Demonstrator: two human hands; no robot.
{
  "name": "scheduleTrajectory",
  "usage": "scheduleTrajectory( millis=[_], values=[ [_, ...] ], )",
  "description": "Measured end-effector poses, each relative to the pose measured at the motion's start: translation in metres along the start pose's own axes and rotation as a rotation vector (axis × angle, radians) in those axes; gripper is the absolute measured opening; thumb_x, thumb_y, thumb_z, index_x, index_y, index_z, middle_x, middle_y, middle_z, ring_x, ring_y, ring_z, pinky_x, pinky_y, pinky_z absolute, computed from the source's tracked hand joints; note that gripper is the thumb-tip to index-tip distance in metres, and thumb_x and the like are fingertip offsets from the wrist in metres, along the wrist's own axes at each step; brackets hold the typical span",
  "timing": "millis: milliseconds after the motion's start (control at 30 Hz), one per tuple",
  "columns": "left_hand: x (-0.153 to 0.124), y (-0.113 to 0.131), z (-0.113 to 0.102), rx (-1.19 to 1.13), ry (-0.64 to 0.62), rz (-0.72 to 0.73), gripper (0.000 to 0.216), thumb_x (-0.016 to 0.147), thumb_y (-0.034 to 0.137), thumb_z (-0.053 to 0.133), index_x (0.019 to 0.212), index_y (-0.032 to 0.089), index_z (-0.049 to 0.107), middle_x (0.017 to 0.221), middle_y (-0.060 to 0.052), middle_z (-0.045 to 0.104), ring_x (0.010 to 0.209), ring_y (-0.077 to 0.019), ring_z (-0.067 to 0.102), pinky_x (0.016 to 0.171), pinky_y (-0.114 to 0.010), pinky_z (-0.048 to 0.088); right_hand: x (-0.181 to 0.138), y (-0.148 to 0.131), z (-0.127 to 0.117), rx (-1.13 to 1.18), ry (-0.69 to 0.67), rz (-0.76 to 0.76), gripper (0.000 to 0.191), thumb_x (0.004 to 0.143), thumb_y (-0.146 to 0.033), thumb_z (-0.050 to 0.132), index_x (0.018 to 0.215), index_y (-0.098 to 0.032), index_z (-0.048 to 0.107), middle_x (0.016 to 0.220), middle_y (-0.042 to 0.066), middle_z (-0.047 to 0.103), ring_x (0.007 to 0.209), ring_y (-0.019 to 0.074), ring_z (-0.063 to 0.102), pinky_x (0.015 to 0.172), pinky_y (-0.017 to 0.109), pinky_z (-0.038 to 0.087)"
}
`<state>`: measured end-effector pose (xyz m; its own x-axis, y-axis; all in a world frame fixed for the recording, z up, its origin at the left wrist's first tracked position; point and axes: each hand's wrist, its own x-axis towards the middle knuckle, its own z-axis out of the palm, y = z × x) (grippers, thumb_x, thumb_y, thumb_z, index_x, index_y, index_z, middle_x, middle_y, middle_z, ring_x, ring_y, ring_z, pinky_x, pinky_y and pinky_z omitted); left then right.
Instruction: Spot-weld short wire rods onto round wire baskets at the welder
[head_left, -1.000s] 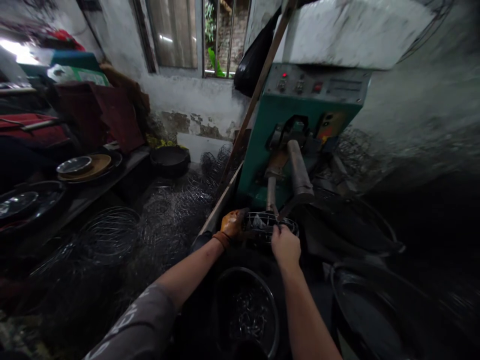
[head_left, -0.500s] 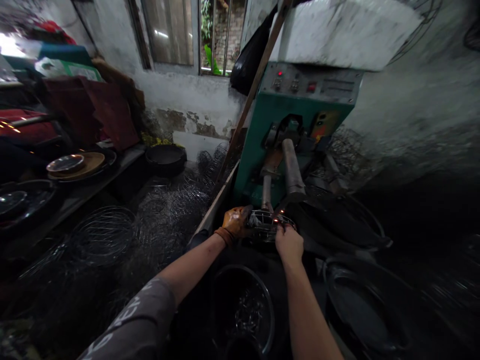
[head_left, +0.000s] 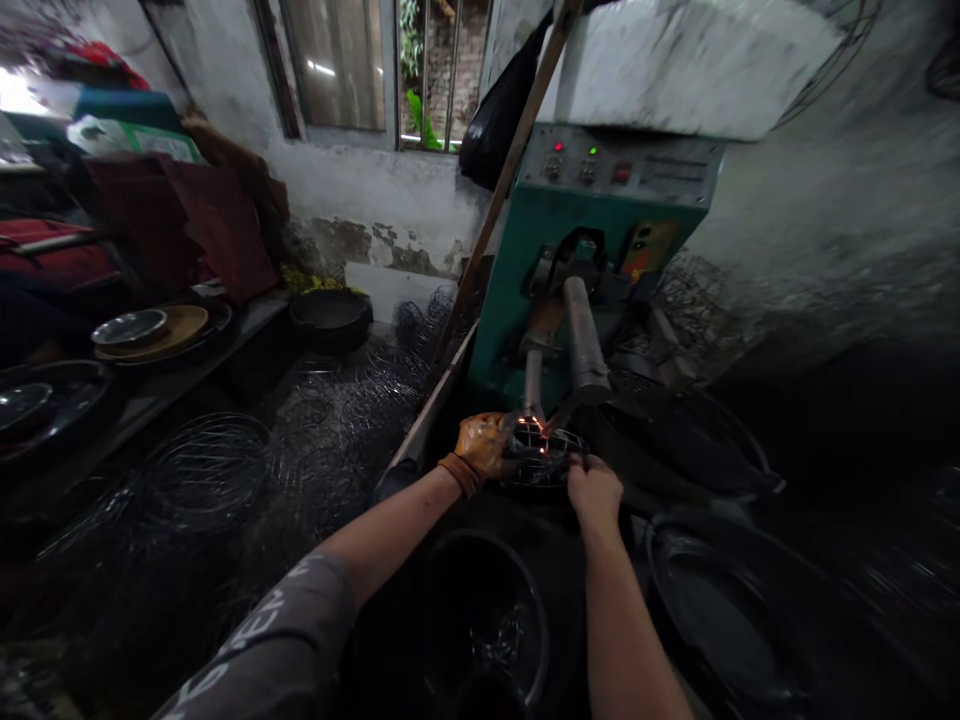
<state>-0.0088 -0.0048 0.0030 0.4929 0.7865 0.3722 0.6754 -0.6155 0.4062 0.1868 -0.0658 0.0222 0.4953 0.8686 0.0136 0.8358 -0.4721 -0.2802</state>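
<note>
A round wire basket [head_left: 551, 468] sits between my hands under the arms of a green spot welding machine [head_left: 495, 340]. My left hand [head_left: 482, 446], in an orange-brown glove, is closed on the basket's left side. At the right rim, my bare right hand [head_left: 594, 490] pinches the wire, fingers closed; whether a smaller piece is also in them is hidden. Orange sparks glow at the lower electrode [head_left: 533, 385], close to my left fingertips. The thicker upper electrode arm [head_left: 586, 340] slants down just right of it.
Below my hands stands a dark bucket [head_left: 541, 610] with small shiny metal pieces [head_left: 499, 640] inside. Piled wire frames [head_left: 210, 465] lie on the left. A dark basin [head_left: 660, 600] is at the right, and a wooden post [head_left: 491, 235] leans beside the machine.
My right hand has shifted slightly right and down, and my left hand slightly right. A green light has come on at the machine panel, with brighter sparks at the electrode.
</note>
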Motion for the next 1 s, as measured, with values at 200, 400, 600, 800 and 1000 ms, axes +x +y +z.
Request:
scheduleTrajectory(
  millis=[200, 400, 600, 800, 1000],
  values=[
    [-0.036, -0.039, 0.024, -0.108, 0.030, -0.188, 0.110, 0.066, 0.055, 0.083, 0.158, 0.016, 0.035, 0.148, -0.016, 0.054, 0.133, -0.0343, 0.055, 0.111, -0.045, 0.049, -0.026, -0.013, -0.021, -0.016, 0.059, -0.049, 0.043, 0.104, -0.036, 0.044, 0.118, -0.006, 0.072, 0.092, 0.020, 0.075, 0.087, 0.0290, 0.071, 0.078, 0.033, 0.048],
    [-0.038, -0.055, 0.032, -0.187, -0.054, -0.289, 0.083, 0.069, 0.048, 0.084, 0.141, 0.017, 0.056, 0.131, -0.012, 0.067, 0.119, -0.0311, 0.066, 0.102, -0.042, 0.055, -0.047, -0.069, -0.019, -0.053, -0.095, -0.137, 0.038, 0.106, -0.032, 0.041, 0.124, -0.012, 0.068, 0.095, 0.016, 0.075, 0.089, 0.0261, 0.073, 0.079, 0.032, 0.051],
    [-0.026, -0.036, 0.014, -0.069, 0.073, -0.127, 0.080, 0.071, 0.050, 0.081, 0.141, 0.020, 0.056, 0.128, -0.010, 0.068, 0.118, -0.0312, 0.065, 0.102, -0.044, 0.054, -0.032, -0.049, -0.017, -0.024, -0.019, -0.031, 0.039, 0.106, -0.030, 0.040, 0.121, -0.009, 0.069, 0.097, 0.019, 0.074, 0.092, 0.0278, 0.073, 0.081, 0.033, 0.051],
    [-0.013, -0.021, 0.011, 0.013, -0.016, -0.091, 0.079, 0.072, 0.050, 0.079, 0.140, 0.016, 0.056, 0.126, -0.014, 0.068, 0.115, -0.0336, 0.066, 0.101, -0.046, 0.054, -0.022, -0.033, -0.016, 0.006, -0.024, 0.016, 0.037, 0.104, -0.026, 0.042, 0.121, -0.008, 0.068, 0.097, 0.020, 0.074, 0.091, 0.0297, 0.072, 0.080, 0.035, 0.050],
    [-0.011, -0.024, 0.016, -0.019, 0.019, -0.082, 0.072, 0.076, 0.055, 0.077, 0.136, 0.020, 0.060, 0.125, -0.010, 0.070, 0.115, -0.0307, 0.067, 0.104, -0.043, 0.053, -0.020, -0.034, -0.014, 0.007, -0.015, 0.008, 0.040, 0.105, -0.029, 0.037, 0.122, -0.009, 0.068, 0.097, 0.018, 0.074, 0.092, 0.0293, 0.072, 0.078, 0.033, 0.049]
  ],
)
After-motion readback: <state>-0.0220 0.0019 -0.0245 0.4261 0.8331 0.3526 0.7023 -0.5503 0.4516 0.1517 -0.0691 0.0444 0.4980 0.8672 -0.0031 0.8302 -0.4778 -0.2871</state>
